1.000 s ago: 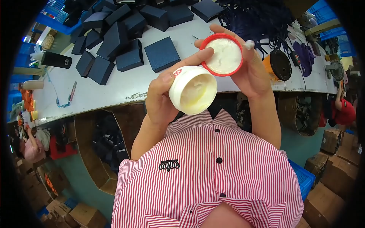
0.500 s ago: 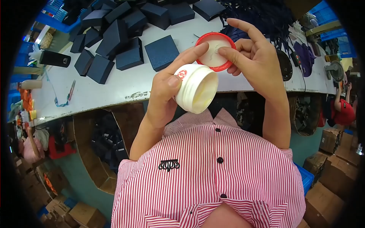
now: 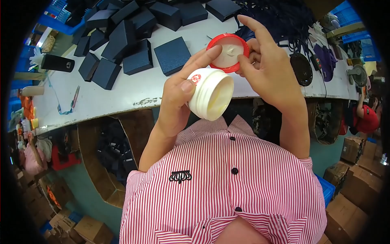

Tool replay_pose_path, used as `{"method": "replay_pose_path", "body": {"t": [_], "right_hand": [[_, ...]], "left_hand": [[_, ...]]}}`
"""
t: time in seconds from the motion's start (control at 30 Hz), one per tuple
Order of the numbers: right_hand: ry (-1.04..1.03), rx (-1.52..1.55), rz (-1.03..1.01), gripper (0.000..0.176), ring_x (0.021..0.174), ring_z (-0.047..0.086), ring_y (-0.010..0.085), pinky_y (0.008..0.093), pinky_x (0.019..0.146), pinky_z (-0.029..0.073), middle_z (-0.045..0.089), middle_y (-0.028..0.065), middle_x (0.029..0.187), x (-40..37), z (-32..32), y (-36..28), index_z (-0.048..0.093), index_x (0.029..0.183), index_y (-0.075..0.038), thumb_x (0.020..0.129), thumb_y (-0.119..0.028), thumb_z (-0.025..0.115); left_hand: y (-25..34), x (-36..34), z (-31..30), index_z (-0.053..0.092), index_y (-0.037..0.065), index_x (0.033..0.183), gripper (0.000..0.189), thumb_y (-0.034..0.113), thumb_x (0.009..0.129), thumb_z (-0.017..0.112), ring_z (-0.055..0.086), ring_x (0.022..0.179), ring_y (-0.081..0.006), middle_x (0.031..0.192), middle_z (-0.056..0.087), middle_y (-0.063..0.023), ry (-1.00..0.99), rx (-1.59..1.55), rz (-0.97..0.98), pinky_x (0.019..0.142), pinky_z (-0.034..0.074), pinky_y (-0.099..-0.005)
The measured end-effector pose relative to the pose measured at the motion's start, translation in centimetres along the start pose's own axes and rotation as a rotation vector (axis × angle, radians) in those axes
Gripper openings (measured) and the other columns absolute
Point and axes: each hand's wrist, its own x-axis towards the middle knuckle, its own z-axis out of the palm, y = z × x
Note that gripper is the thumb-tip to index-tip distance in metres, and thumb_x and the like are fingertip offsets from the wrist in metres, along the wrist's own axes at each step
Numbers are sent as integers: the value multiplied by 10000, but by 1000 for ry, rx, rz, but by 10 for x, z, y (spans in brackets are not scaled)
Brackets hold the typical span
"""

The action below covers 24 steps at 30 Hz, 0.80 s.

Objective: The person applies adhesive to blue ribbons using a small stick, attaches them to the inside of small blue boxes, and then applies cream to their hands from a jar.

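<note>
My left hand [image 3: 174,95] grips a white jar [image 3: 200,97] with a red printed emblem, tilted so its uncovered mouth faces right. Pale, slightly yellowish residue shows inside the jar. Just above it, my right hand [image 3: 271,75] holds a red-rimmed lid [image 3: 224,60] by its right edge, inner side up. A small dab of white cream lies on the lid's pale inside. My right thumb presses the rim, and the index finger points up, off the lid. The left fingertips reach the lid's left edge.
Dark blue boxes [image 3: 173,55] are heaped across the white table [image 3: 134,91]. Dark ribbons [image 3: 276,24] and a black oval dish [image 3: 301,70] lie right; tweezers [image 3: 75,97] lie left. Cardboard cartons [image 3: 357,199] stand below. A person in red [image 3: 369,120] is at far right.
My right thumb has moved from the middle of the lid's inside to its right rim, uncovering the dab of cream. The lid has shifted slightly up and left. The jar stays nearly still.
</note>
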Motion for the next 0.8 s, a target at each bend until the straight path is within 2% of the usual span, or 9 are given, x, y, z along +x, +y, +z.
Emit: {"method": "replay_pose_path", "body": {"t": [0.1,0.2,0.23,0.43,0.53,0.63,0.7,0.73,0.8], "right_hand": [[-193,332,-4,739,1073,635,184,299,864,542,613,162,1225,0,-11,8,321,1504,-35,834,30,626],[-236,539,-197,863,1234,549,236,366,1001,475,520,183,1384,1,-15,27,270,1535,-46,784,-41,693],[-258,603,-134,1047,1325,487,288,413,1107,381,450,204,1471,3,-16,29,219,1559,-67,692,-113,804],[-270,1032,-274,1253,1359,464,347,443,1118,382,434,261,1474,23,11,44,233,1552,-66,508,-149,919],[-346,1041,-243,1247,1301,528,351,442,1106,402,515,278,1394,28,16,45,247,1543,-47,488,-121,909],[-248,1109,-192,1214,1252,570,346,440,1107,403,562,289,1329,27,16,44,252,1528,-8,526,-202,911],[-132,1058,-186,1196,1231,586,336,432,1063,454,556,292,1331,28,9,51,273,1507,24,560,-322,916],[-131,1075,-217,1118,1233,585,321,419,1060,459,560,270,1338,26,3,55,303,1495,9,571,-214,892],[-137,1114,-280,1001,1236,582,293,394,1052,467,568,226,1350,21,-7,55,361,1471,-21,595,2,843]], "left_hand": [[2,0,-2,435,-88,1429,835,498,835,459,516,1279,-268,1440,476,-215,74,-55,23,1066,378,-318],[8,-3,-5,394,-113,1439,827,465,850,451,574,1223,-243,1399,525,-213,59,-154,49,1033,421,-291],[8,-3,-4,378,-121,1442,822,452,857,446,595,1203,-234,1375,550,-216,88,-175,45,1019,443,-293],[5,-1,-3,363,-124,1447,773,401,884,429,562,1249,-240,1426,504,-230,-21,-277,31,1059,405,-297],[5,-2,-1,366,-128,1443,742,375,899,416,537,1277,-240,1449,477,-238,-56,-270,41,1074,390,-299],[6,0,4,351,-122,1453,736,369,907,408,521,1290,-234,1464,460,-233,-1,-352,13,1070,399,-311],[-1,4,-5,339,-106,1465,730,367,912,403,520,1288,-237,1469,454,-221,-131,-419,61,1066,409,-319],[-3,5,-10,334,-98,1471,727,366,915,401,520,1287,-238,1471,450,-216,-193,-448,88,1063,413,-323],[2,6,-4,321,-65,1476,724,388,921,426,532,1268,-237,1457,459,-198,6,-339,71,1032,449,-330]]}}
